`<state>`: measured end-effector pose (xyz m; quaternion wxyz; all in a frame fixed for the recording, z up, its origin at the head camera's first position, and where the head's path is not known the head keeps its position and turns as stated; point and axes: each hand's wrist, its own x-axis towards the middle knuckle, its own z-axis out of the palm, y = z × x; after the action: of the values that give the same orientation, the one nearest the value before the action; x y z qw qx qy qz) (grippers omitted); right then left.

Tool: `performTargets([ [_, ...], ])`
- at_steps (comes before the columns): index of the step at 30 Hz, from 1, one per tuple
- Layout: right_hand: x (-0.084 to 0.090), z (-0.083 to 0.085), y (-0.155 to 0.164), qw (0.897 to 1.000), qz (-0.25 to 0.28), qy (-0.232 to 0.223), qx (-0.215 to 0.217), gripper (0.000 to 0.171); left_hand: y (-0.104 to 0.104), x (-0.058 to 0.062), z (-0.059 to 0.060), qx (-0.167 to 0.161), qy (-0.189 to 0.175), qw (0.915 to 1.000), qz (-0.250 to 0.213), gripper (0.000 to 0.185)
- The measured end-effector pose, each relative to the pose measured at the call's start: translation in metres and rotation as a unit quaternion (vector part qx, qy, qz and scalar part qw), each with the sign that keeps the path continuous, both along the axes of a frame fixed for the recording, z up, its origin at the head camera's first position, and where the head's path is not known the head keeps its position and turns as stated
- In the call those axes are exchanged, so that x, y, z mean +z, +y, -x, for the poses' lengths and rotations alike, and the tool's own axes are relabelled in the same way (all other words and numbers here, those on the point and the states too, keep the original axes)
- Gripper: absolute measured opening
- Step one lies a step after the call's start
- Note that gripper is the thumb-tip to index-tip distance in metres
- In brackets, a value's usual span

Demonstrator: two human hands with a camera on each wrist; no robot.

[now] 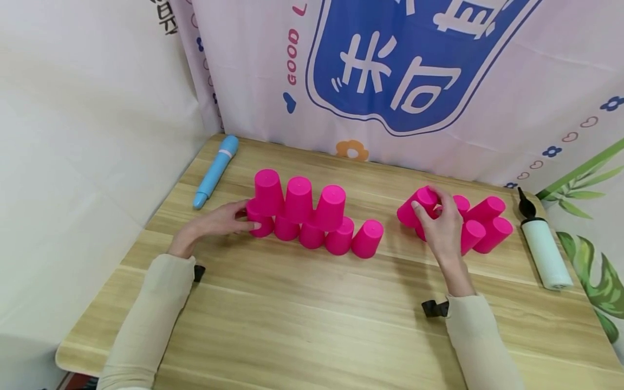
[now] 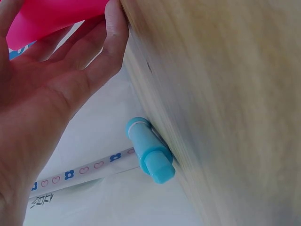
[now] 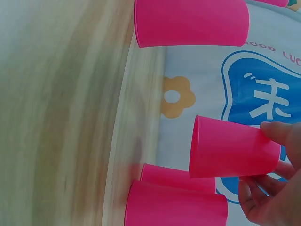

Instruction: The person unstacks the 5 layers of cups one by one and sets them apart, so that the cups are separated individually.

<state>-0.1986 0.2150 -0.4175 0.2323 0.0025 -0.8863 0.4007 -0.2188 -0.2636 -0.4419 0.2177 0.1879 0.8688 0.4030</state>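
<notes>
The right hand [image 1: 444,222] pinches one pink cup [image 3: 228,148], mouth down, above the table [image 1: 292,309], with its long axis nearly upright but slightly tilted. This cup is to the right of the double row of cups [image 1: 298,200], whose right-end cup [image 1: 368,238] carries nothing on top; the right hand is nearer to this end. The left hand [image 1: 219,221] holds the leftmost bottom cup [image 1: 261,226]. I see no label on the cups; the wall cloth [image 1: 248,54] reads "GOOD LUC", cut off, and 可.
</notes>
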Motion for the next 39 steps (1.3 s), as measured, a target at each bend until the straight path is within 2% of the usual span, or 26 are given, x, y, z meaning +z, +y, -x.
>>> performTargets([
  [7, 0.002, -0.018, 0.011, 1.0, -0.006, -0.024, -0.01, 0.052, 0.0, 0.0, 0.0, 0.0, 0.003, 1.0, -0.004, 0.065],
  [15, -0.004, -0.044, 0.033, 0.996, -0.046, -0.071, -0.012, 0.054, -0.001, 0.003, 0.002, -0.002, 0.003, 0.9999, -0.01, 0.062],
  [28, -0.016, -0.052, 0.052, 0.993, -0.063, -0.097, -0.02, 0.056, 0.0, 0.003, 0.002, -0.003, 0.002, 1.0, -0.005, 0.062],
  [39, -0.021, -0.054, 0.055, 0.995, -0.058, -0.07, -0.031, 0.051, 0.001, 0.002, 0.001, -0.003, -0.005, 1.0, -0.005, 0.064],
])
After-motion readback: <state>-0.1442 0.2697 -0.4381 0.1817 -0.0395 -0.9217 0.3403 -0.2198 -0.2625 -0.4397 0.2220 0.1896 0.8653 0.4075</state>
